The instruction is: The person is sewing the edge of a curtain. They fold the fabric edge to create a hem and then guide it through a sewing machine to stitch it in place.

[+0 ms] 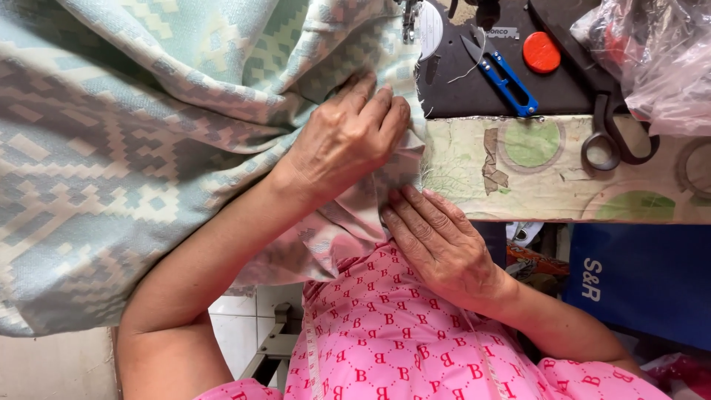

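A large pale green and pink patterned fabric (133, 148) lies bunched over the left of the sewing table. My left hand (344, 141) presses flat on the fabric near its right edge, fingers together and pointing toward the sewing machine needle area (411, 22). My right hand (437, 241) lies lower, at the table's front edge, fingertips pinching the fabric's folded edge. Both hands touch the same cloth, a few centimetres apart.
On the black machine bed (503, 89) lie blue thread snips (503, 74) and a red round disc (541, 52). Black scissors (611, 137) rest on the worn floral table cover (533, 170). A crumpled plastic bag (659, 52) sits at top right. A blue bag (637, 281) stands below.
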